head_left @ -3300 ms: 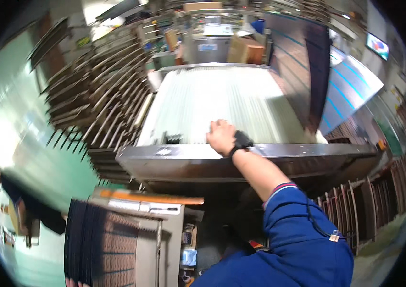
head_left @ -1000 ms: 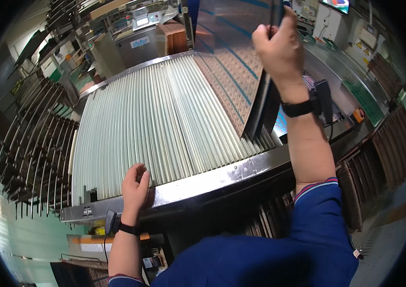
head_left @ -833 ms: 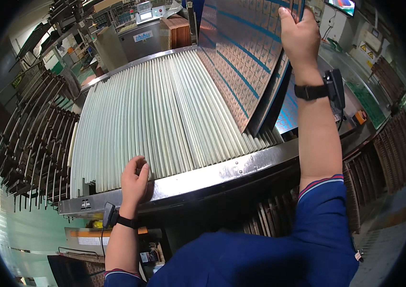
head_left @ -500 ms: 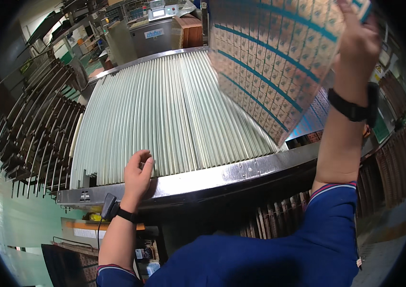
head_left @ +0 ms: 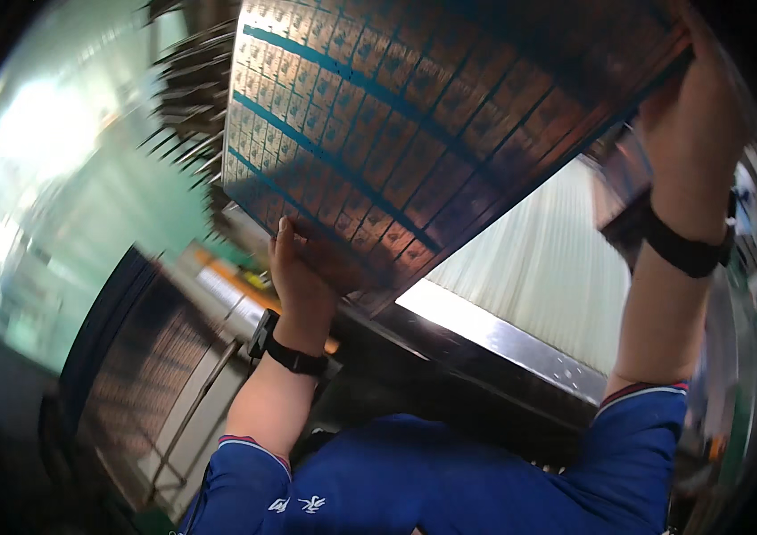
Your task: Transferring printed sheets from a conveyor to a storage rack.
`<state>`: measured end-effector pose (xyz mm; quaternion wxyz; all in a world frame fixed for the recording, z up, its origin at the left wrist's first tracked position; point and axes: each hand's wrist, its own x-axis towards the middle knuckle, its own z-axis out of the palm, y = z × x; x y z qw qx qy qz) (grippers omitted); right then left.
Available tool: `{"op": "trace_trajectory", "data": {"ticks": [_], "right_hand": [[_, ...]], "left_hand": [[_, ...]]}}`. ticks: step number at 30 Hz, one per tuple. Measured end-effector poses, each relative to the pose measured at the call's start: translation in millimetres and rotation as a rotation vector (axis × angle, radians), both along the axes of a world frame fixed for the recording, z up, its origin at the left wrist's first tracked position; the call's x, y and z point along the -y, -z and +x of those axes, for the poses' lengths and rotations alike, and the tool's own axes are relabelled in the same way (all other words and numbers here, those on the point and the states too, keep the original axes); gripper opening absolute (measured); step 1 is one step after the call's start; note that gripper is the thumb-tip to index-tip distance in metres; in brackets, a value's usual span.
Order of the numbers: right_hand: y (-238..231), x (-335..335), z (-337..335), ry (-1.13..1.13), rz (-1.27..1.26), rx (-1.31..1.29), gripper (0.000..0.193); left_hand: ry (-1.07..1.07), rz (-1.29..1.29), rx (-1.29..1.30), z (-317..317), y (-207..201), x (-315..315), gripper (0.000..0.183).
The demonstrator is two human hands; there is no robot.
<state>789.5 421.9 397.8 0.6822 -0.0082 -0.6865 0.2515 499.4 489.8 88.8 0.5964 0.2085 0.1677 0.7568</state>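
Observation:
A large copper-coloured circuit board panel (head_left: pixel 334 116), printed with a grid of small units and blue-green bands, is held up tilted in front of me. My left hand (head_left: pixel 302 276) grips its lower left edge, thumb on the face and the other fingers hidden behind the panel. At the upper right edge my right hand (head_left: pixel 699 116) is closed on the panel, its fingers partly hidden and blurred. Beneath the panel, part of the roller conveyor (head_left: pixel 548 259) shows, and neither hand touches it.
The conveyor's shiny metal rim (head_left: pixel 494 325) runs diagonally below the panel. At lower left stands a rack of similar copper-coloured panels (head_left: pixel 137 357) with a metal bar beside it. A dark pronged rack (head_left: pixel 186 107) is behind the panel's left edge.
The panel has swung from the right over to the left, in front of the conveyor. My left hand has left the conveyor rim and taken hold of the panel. The view has turned left.

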Motion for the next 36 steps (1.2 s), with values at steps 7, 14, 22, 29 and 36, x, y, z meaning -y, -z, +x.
{"op": "trace_trajectory", "data": {"ticks": [7,14,22,29,36], "right_hand": [[-23,-113,-10,-0.41,0.072,0.571,0.04],[-2,-115,-139,-0.219,0.001,0.538,0.049],[45,-72,-259,-0.151,-0.114,0.832,0.048],[-1,-56,-287,-0.734,0.284,1.347,0.106],[134,-79,-325,0.454,0.459,0.768,0.032]], "left_hand": [[-0.517,0.056,-0.069,-141,-32,128,0.036],[-1.09,-0.01,-0.287,-254,-57,286,0.017],[-1.226,-0.064,-0.509,-343,-80,412,0.034],[-1.134,0.054,-0.567,-412,-75,443,0.041],[-1.29,0.053,-0.441,-434,-34,446,0.033]]}}
